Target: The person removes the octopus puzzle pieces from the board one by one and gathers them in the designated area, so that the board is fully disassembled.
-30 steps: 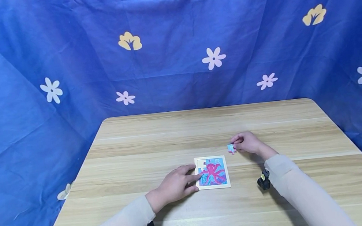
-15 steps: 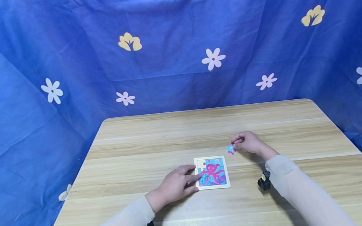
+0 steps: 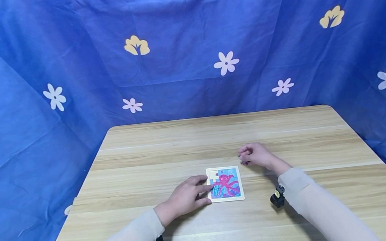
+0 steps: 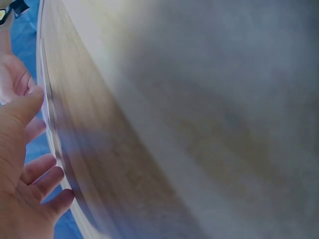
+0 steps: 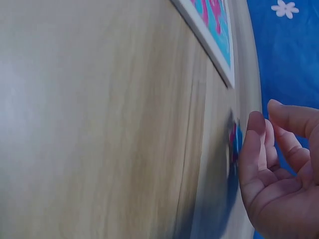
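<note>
In the head view a square puzzle board (image 3: pixel 241 184) with a pale frame lies on the table, showing a pink octopus on blue. A pale bare patch shows at its upper left. My left hand (image 3: pixel 185 196) rests at the board's left side with its fingers spread, one fingertip over the picture. Beyond the board's upper right corner, my right hand (image 3: pixel 258 156) pinches a small puzzle piece (image 5: pixel 235 142), blue and pink in the right wrist view. Fingers cover most of that piece. The left wrist view catches my left hand (image 4: pixel 27 164) with fingertips at the board's edge.
A wood-grain table (image 3: pixel 140 153) spreads around both hands. Blue cloth (image 3: pixel 179 59) with white flowers hangs behind it and along its sides. Each wrist carries a small black camera, such as the right one (image 3: pixel 277 197).
My right hand has shifted left toward the board with the puzzle piece, which has turned so its picture is mostly hidden in the head view. The left hand stays on the board.
</note>
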The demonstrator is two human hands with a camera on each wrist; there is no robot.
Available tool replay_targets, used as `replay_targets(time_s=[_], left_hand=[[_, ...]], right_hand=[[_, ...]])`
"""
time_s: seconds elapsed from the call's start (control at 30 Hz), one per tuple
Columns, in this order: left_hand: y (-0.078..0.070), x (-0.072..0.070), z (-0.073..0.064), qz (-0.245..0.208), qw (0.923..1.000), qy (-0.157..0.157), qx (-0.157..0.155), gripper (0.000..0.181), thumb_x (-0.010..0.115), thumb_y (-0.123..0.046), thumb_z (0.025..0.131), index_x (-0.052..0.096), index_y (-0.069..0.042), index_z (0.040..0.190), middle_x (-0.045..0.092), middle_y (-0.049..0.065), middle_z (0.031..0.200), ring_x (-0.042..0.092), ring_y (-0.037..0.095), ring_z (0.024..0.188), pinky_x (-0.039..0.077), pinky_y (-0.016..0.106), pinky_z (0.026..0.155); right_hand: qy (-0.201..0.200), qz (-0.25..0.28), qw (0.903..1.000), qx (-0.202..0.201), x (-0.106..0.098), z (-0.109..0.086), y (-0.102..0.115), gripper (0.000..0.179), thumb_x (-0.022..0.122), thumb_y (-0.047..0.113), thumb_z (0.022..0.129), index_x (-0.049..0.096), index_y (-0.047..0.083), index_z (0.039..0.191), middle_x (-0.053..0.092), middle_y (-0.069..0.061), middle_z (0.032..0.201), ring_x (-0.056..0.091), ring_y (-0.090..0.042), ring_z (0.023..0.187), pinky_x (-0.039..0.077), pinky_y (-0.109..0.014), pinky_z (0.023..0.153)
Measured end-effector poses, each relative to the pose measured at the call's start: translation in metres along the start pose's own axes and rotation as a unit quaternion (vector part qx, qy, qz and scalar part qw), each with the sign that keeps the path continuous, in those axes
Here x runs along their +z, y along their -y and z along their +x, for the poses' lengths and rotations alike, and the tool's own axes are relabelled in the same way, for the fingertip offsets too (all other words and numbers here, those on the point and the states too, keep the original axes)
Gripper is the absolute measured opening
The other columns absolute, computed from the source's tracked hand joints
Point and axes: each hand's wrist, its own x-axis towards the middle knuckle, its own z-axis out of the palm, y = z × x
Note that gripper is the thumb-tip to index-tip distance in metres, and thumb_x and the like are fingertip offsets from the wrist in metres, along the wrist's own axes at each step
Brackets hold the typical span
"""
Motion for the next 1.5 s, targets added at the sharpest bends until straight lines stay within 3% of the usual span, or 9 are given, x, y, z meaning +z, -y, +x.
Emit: replay_targets(time_s=[0.47, 0.83, 1.1, 1.5], left_hand=[[-0.011, 0.006, 0.009, 0.022, 0.9988, -0.038, 0.020, 0.053, 0.067, -0.045, 0.086, 0.061, -0.014, 0.129, 0.056, 0.015, 0.128, 0.053, 0.030, 0.117, 0.043, 0.042, 0.099], [-0.013, 0.009, 0.010, 0.037, 0.9987, -0.019, 0.030, 0.053, 0.066, -0.045, 0.086, 0.060, -0.018, 0.132, 0.055, 0.015, 0.125, 0.053, 0.028, 0.116, 0.044, 0.039, 0.098], [-0.013, 0.009, 0.009, 0.036, 0.9986, -0.005, 0.039, 0.046, 0.066, -0.042, 0.088, 0.063, -0.020, 0.128, 0.051, 0.016, 0.129, 0.049, 0.028, 0.120, 0.042, 0.039, 0.100], [-0.013, 0.010, 0.010, 0.034, 0.9985, -0.007, 0.042, 0.047, 0.067, -0.041, 0.087, 0.063, -0.018, 0.128, 0.050, 0.016, 0.129, 0.049, 0.029, 0.120, 0.042, 0.038, 0.100]], right_hand=[[0.044, -0.019, 0.9988, -0.010, 0.029, -0.004, 0.016, 0.027, 0.066, 0.005, 0.088, 0.062, -0.005, 0.113, 0.063, -0.008, 0.090, 0.063, -0.020, 0.083, 0.057, -0.033, 0.072], [0.066, -0.035, 0.9965, -0.037, 0.047, -0.005, 0.022, 0.025, 0.068, 0.003, 0.085, 0.064, -0.005, 0.109, 0.064, -0.006, 0.086, 0.058, -0.018, 0.066, 0.051, -0.028, 0.057], [0.081, -0.096, 0.9907, -0.054, 0.055, -0.003, 0.023, 0.022, 0.070, 0.006, 0.085, 0.067, 0.001, 0.106, 0.066, -0.001, 0.085, 0.060, -0.013, 0.073, 0.053, -0.027, 0.065], [0.113, -0.183, 0.9750, -0.056, 0.061, -0.002, 0.025, 0.018, 0.069, 0.011, 0.087, 0.071, 0.012, 0.105, 0.056, 0.002, 0.080, 0.050, -0.013, 0.075, 0.043, -0.028, 0.072]])
